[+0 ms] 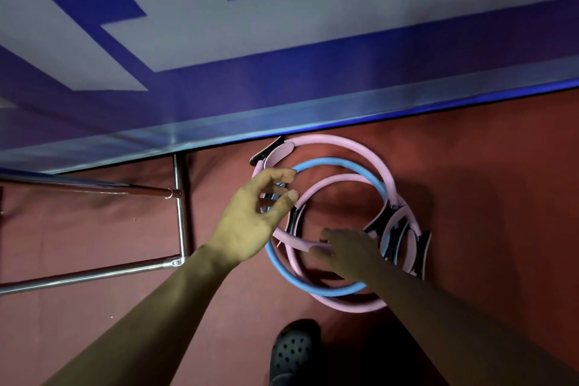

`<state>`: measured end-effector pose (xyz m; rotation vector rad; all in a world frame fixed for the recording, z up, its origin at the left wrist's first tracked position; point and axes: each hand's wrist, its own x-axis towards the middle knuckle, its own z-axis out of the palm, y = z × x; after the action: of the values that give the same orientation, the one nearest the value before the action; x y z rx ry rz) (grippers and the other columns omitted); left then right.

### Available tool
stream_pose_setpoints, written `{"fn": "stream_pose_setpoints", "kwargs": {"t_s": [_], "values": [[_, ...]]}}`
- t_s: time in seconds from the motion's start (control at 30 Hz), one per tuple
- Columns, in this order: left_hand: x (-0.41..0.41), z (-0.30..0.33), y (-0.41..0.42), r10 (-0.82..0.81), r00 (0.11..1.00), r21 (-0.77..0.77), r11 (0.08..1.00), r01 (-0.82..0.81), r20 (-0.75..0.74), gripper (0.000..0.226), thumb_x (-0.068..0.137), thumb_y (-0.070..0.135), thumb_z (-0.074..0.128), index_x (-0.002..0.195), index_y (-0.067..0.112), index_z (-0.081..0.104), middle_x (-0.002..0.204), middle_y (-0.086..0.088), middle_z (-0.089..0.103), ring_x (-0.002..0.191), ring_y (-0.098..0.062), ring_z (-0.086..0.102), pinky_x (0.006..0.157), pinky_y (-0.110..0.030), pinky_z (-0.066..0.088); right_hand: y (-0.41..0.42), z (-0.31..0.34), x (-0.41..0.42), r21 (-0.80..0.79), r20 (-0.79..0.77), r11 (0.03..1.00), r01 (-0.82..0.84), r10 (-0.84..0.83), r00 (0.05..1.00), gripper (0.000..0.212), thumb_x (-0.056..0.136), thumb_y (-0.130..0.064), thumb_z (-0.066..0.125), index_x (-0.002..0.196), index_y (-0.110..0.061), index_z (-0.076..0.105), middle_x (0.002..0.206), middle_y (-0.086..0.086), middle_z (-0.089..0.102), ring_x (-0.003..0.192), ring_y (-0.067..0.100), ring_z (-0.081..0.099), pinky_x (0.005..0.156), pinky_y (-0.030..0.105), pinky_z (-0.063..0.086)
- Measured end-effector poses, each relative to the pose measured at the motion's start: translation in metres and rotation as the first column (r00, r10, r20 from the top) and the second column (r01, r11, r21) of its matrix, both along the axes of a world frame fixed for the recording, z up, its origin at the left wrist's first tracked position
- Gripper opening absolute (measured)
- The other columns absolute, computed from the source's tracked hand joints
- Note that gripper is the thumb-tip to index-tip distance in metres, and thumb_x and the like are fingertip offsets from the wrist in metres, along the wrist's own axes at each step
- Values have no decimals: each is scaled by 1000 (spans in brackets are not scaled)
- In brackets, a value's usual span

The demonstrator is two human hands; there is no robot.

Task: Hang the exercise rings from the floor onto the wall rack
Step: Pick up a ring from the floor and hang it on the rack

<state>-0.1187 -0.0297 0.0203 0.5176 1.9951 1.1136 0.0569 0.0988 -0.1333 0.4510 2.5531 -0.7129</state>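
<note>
Lying in a loose overlapping pile on the red floor (485, 197), the rings sit close up against the foot of the blue and grey wall (282, 56). A big pink ring (354, 147) is outermost, its far edge almost touching the wall's base; a blue ring (341, 164) lies inside it, and a smaller pink ring (329, 180) inside that (their black and pink padded grips bunch together at the right side of the pile).

The person's left hand (250, 222) hovers over the left edge of the pile, fingers loosely curled with thumb and forefinger apart, gripping nothing that I can see; the fingertips are just at the blue ring's rim. The right hand (347, 252) reaches down into the middle of the pile and its fingers rest on the near arc of the smaller pink ring; whether they have closed round it I cannot tell, since the hand is dark and blurred.

To the left, a chrome tube frame (180, 213) stands on the floor, its upright near the pile's left edge with a strip of bare floor between them. To the right of the rings the floor runs open along the wall. A dark perforated clog (291, 351) is planted near the pile's closest edge.
</note>
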Motion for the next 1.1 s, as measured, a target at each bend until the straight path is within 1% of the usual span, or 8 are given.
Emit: {"fn": "stream_pose_setpoints", "kwargs": {"t_s": [0.1, 0.3, 0.43, 0.5, 0.7, 0.8, 0.9, 1.1], "values": [[3, 32, 13, -4, 1000, 30, 1000, 3, 2, 23, 98, 15, 64, 121, 20, 66, 123, 12, 67, 98, -1, 63, 84, -11, 47, 16, 36, 7, 39, -82, 999, -7, 10, 997, 49, 88, -66, 42, 89, -22, 64, 79, 2, 70, 83, 30, 69, 79, 37, 48], [1, 112, 39, -30, 998, 81, 996, 35, -57, 25, 98, 21, 66, 123, 26, 65, 122, 14, 69, 106, -8, 66, 87, -19, 54, 47, 133, -12, 56, -266, 998, -14, 28, 964, 43, 94, -65, 42, 76, -27, 53, 75, -2, 63, 77, 28, 65, 71, 40, 45], [-1, 179, 53, -24, 991, 131, 991, 41, -129, 27, 98, 24, 66, 124, 28, 64, 124, 17, 68, 108, -3, 65, 91, -24, 54, 64, 228, -37, 31, -270, 1000, 2, 7, 963, 48, 90, -64, 43, 101, -26, 69, 105, -4, 73, 104, 23, 65, 88, 37, 45], [-1, 217, 58, -12, 990, 150, 988, 33, -139, 27, 98, 24, 66, 124, 28, 64, 125, 16, 67, 108, -2, 64, 87, -23, 54, 75, 277, -46, 1, -261, 998, 59, -57, 964, 47, 91, -64, 46, 107, -26, 70, 113, -2, 73, 109, 25, 65, 88, 36, 47], [-4, 350, 66, 8, 975, 186, 982, 35, -223, 28, 99, 27, 64, 127, 32, 62, 125, 19, 66, 109, -1, 63, 93, -15, 48, 100, 440, -59, -41, -240, 982, 183, -188, 952, 46, 90, -68, 49, 89, -24, 63, 98, 3, 73, 99, 30, 65, 72, 35, 46], [-6, 425, 65, 33, 961, 195, 981, 22, -273, 30, 97, 36, 65, 127, 33, 62, 125, 20, 66, 110, -4, 64, 97, -25, 51, 108, 528, -64, -50, -249, 980, 195, -201, 947, 52, 90, -68, 47, 69, -21, 54, 80, 3, 67, 86, 31, 63, 66, 36, 44], [-2, 507, 60, 70, 939, 202, 979, -1, -336, 40, 90, 54, 61, 127, 38, 62, 127, 25, 64, 111, -3, 64, 97, -35, 54, 111, 624, -66, -37, -296, 983, 179, -182, 938, 61, 91, -71, 43, 67, -15, 53, 67, 1, 56, 76, 30, 58, 66, 37, 45], [7, 641, 35, 127, 874, 188, 981, -42, -469, 44, 91, 54, 59, 130, 33, 61, 122, 18, 68, 109, -2, 65, 98, -30, 53, 93, 785, -69, -42, -372, 994, 99, -107, 922, 61, 95, -68, 41, 61, -19, 54, 61, 0, 56, 59, 17, 54, 51, 30, 36]]}}
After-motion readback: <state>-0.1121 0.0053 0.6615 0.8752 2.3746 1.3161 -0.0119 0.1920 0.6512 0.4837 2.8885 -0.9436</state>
